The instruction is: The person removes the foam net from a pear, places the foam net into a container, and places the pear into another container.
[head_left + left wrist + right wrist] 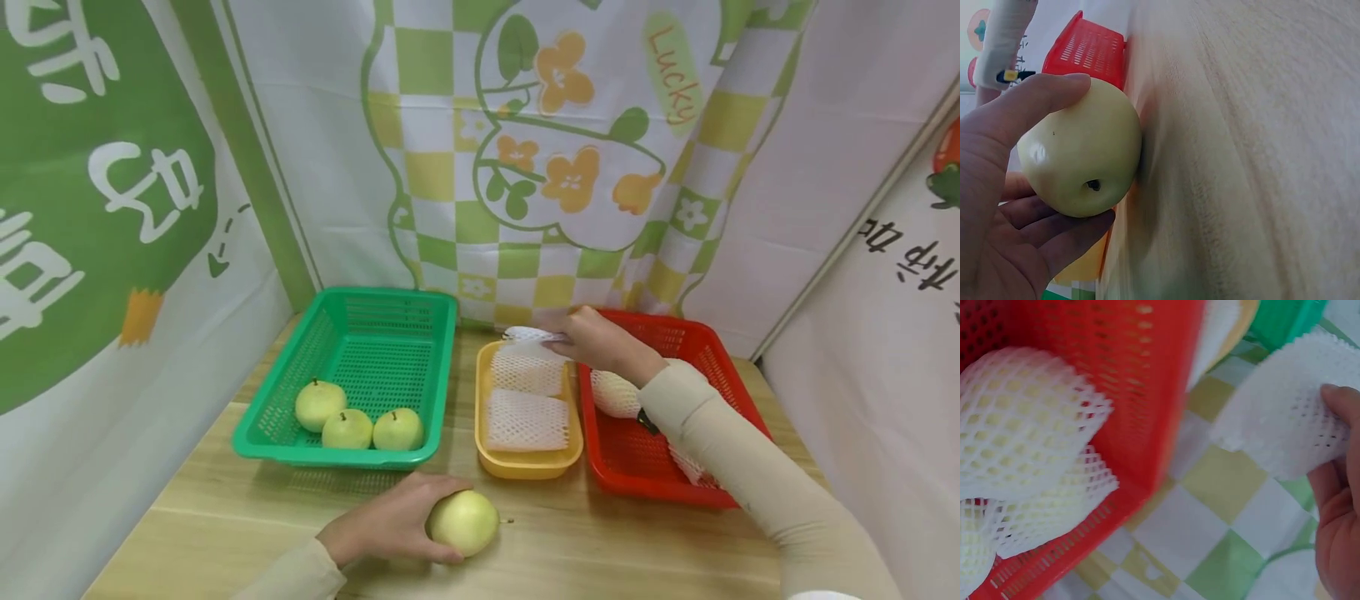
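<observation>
Pale wood-grain table [600, 554] fills the lower part of the head view, its boards running broadly from side to side, and printed cloth hangs round three sides. With the yellow tub [528, 469] as the clock's centre, the back curtain [427, 67] rises at twelve, checked in green, yellow and white, with orange flowers and the word "Lucky" toward one o'clock. A white cloth wall [255, 350] with a large green patch and white characters stands at ten; another [847, 367], with black characters, stands at two.

The left hand [397, 521], at seven o'clock, curls its thumb and fingers round a yellow-green pear [465, 523], whose stem points to three. The pear is low over the boards; whether it touches them I cannot tell. The right hand [600, 337], between one and two, pinches a white foam net sleeve [1285, 406] beyond the tub's far end. Flat foam nets [528, 419] lie in the tub.

At nine sits a green basket [330, 455], three bare pears [347, 429] clustered at its near end. At three, a red basket [652, 492] holds net-wrapped pears [615, 394].
</observation>
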`<state>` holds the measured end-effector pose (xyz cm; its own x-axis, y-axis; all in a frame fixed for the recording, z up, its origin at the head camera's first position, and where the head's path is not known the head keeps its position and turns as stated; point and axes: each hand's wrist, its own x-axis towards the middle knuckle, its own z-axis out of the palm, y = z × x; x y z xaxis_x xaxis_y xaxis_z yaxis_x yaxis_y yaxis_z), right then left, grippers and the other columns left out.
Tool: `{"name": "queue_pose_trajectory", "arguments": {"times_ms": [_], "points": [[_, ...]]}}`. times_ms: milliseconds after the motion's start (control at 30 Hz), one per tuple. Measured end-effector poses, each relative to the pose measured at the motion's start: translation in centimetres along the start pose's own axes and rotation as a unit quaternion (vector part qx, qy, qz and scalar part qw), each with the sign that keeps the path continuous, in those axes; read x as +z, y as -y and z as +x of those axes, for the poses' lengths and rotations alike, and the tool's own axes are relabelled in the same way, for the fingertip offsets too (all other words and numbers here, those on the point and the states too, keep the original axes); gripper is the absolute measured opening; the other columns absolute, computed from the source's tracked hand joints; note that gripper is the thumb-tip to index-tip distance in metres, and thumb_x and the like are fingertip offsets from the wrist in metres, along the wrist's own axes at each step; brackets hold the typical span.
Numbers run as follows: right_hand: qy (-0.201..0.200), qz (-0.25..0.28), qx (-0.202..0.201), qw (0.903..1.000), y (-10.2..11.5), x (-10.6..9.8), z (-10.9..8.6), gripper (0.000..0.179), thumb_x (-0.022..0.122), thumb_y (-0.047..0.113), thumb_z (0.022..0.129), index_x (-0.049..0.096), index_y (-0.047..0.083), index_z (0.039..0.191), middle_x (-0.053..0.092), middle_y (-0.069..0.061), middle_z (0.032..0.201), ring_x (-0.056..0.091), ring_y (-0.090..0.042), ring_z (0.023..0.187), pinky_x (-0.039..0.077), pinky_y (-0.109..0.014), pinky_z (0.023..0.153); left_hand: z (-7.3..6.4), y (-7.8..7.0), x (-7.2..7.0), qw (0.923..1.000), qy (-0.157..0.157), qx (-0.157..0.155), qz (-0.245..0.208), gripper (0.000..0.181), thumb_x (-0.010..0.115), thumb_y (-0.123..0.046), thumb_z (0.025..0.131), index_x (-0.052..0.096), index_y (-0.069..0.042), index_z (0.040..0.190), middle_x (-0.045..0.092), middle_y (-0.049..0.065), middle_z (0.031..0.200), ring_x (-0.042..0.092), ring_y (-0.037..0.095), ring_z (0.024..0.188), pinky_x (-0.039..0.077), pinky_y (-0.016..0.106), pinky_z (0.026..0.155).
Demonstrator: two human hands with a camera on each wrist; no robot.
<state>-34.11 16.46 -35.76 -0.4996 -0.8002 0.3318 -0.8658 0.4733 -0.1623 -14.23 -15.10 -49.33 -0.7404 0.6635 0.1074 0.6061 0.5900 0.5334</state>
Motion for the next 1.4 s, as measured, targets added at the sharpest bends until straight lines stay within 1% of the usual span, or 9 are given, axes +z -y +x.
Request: {"name": "queue_pose_trajectory", "arguments": {"times_ms": [233, 533, 667, 800, 900, 1033, 1133, 1233, 1400], "points": [[0.009, -0.098, -0.053, 0.9938, -1.6, 3.2, 0.8, 0.008, 0.077, 0.005, 0.094, 0.071, 0.005, 0.099, 0.071, -0.009, 0.086, 0.069, -0.026, 0.071, 0.061, -0.042, 0.067, 0.1, 0.1, 0.0, 0.9999, 0.003, 0.01, 0.012, 0.083, 0.087, -0.055, 0.082, 0.061, -0.007, 0.144, 0.072, 0.003, 0.135, 0.067, 0.019, 0.12, 0.058, 0.038, 0.1], [0.104, -0.161, -0.075, 0.9786, -1.3, 6.5, 1.0, 0.008, 0.072, 0.006, 0.097, 0.069, 0.008, 0.09, 0.067, -0.005, 0.067, 0.067, -0.021, 0.058, 0.056, -0.033, 0.052, 0.2, 0.1, 0.1, 0.9995, -0.001, 0.025, 0.019, 0.081, 0.086, -0.054, 0.082, 0.062, -0.006, 0.142, 0.073, 0.002, 0.131, 0.067, 0.014, 0.116, 0.058, 0.035, 0.099], [0.145, -0.118, -0.081, 0.9791, -1.2, 7.8, 0.8, 0.015, 0.074, 0.01, 0.097, 0.068, 0.008, 0.083, 0.067, -0.002, 0.067, 0.066, -0.015, 0.058, 0.054, -0.026, 0.054, 0.2, 0.0, 0.0, 0.9992, 0.0, 0.029, 0.027, 0.08, 0.087, -0.053, 0.082, 0.062, -0.004, 0.141, 0.074, 0.003, 0.13, 0.068, 0.015, 0.116, 0.058, 0.036, 0.1], [0.201, -0.05, -0.057, 0.9767, -1.1, 8.6, 1.1, 0.027, 0.07, 0.021, 0.102, 0.065, 0.01, 0.078, 0.049, 0.009, 0.062, 0.047, -0.004, 0.056, 0.045, -0.02, 0.054, 0.0, -0.1, -0.1, 0.999, 0.002, 0.03, 0.034, 0.08, 0.087, -0.052, 0.082, 0.062, -0.004, 0.141, 0.074, 0.004, 0.13, 0.068, 0.016, 0.117, 0.058, 0.037, 0.101], [0.264, -0.011, -0.008, 0.9645, -0.7, 8.7, 1.4, 0.031, 0.056, 0.024, 0.108, 0.065, 0.008, 0.083, 0.045, 0.006, 0.069, 0.045, -0.009, 0.065, 0.047, -0.024, 0.064, 0.0, 0.0, -0.2, 0.9988, 0.002, 0.032, 0.036, 0.08, 0.087, -0.051, 0.082, 0.062, -0.003, 0.14, 0.074, 0.004, 0.13, 0.069, 0.016, 0.117, 0.058, 0.036, 0.101], [0.32, 0.025, 0.054, 0.9455, -0.3, 8.5, 1.4, 0.032, 0.044, 0.016, 0.109, 0.071, -0.001, 0.105, 0.064, -0.006, 0.091, 0.06, -0.018, 0.091, 0.053, -0.034, 0.088, 0.0, 0.0, -0.2, 0.9989, 0.006, 0.033, 0.034, 0.079, 0.087, -0.051, 0.083, 0.062, -0.003, 0.14, 0.074, 0.003, 0.13, 0.068, 0.015, 0.117, 0.058, 0.036, 0.102], [0.33, 0.032, 0.045, 0.9422, -0.1, 8.5, 1.5, 0.023, 0.046, 0.005, 0.106, 0.068, -0.001, 0.101, 0.058, -0.003, 0.084, 0.055, -0.016, 0.085, 0.049, -0.029, 0.081, 0.0, 0.1, -0.1, 0.9989, 0.01, 0.031, 0.032, 0.079, 0.086, -0.052, 0.083, 0.062, -0.004, 0.141, 0.073, 0.003, 0.13, 0.068, 0.014, 0.117, 0.058, 0.036, 0.101], [0.331, 0.021, 0.011, 0.9435, 0.0, 8.4, 1.5, 0.018, 0.053, -0.003, 0.102, 0.058, 0.003, 0.085, 0.034, 0.003, 0.075, 0.037, -0.013, 0.071, 0.034, -0.023, 0.067, 0.0, 0.1, -0.1, 0.9988, 0.011, 0.033, 0.034, 0.079, 0.086, -0.053, 0.084, 0.062, -0.004, 0.141, 0.073, 0.003, 0.13, 0.068, 0.014, 0.117, 0.058, 0.035, 0.101], [0.325, 0.008, 0.004, 0.9458, 0.3, 8.5, 1.6, 0.014, 0.069, 0.003, 0.096, 0.061, 0.004, 0.085, 0.044, 0.006, 0.073, 0.04, -0.01, 0.07, 0.035, -0.021, 0.065, 0.0, 0.2, -0.1, 0.9987, 0.008, 0.038, 0.034, 0.079, 0.085, -0.054, 0.084, 0.062, -0.004, 0.141, 0.074, 0.004, 0.129, 0.069, 0.014, 0.116, 0.058, 0.033, 0.099]]}}
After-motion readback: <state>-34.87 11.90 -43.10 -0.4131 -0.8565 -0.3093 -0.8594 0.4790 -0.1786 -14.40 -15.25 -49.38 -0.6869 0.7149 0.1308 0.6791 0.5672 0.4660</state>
